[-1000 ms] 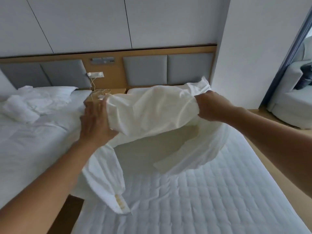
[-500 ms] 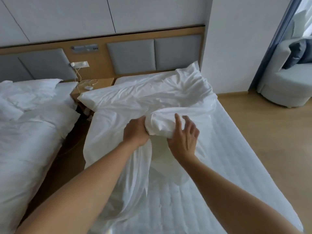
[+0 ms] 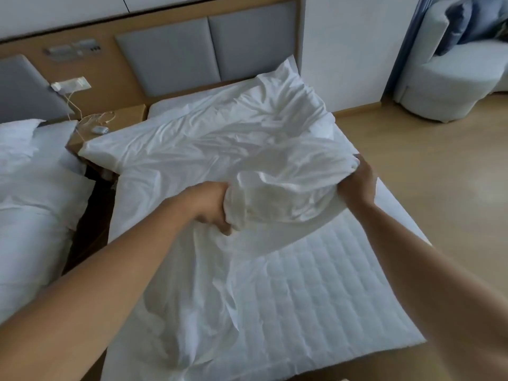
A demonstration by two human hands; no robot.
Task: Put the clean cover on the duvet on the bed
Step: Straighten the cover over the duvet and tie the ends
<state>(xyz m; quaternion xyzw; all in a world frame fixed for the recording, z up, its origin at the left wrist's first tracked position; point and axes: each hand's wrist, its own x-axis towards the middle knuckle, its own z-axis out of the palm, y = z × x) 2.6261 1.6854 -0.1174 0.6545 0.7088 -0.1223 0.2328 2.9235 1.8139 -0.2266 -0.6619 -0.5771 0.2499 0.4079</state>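
A white duvet cover lies crumpled over the far half of the bed, its left corner hanging over the bed's edge. A bunched fold of it is lifted near the middle. My left hand grips the left end of that bunch in a fist. My right hand holds the right end, fingers curled into the cloth. The quilted white mattress pad shows bare on the near right part of the bed. More cover cloth trails down toward me on the near left.
A second bed with white bedding stands to the left across a narrow dark gap. A wooden nightstand with cables sits between the headboards. A pale armchair stands far right on the wooden floor.
The cover, held up in the air a second ago, now lies spread over the bed's head end. My hands came together on it, and my right hand has moved right, stretching the bunched fold.
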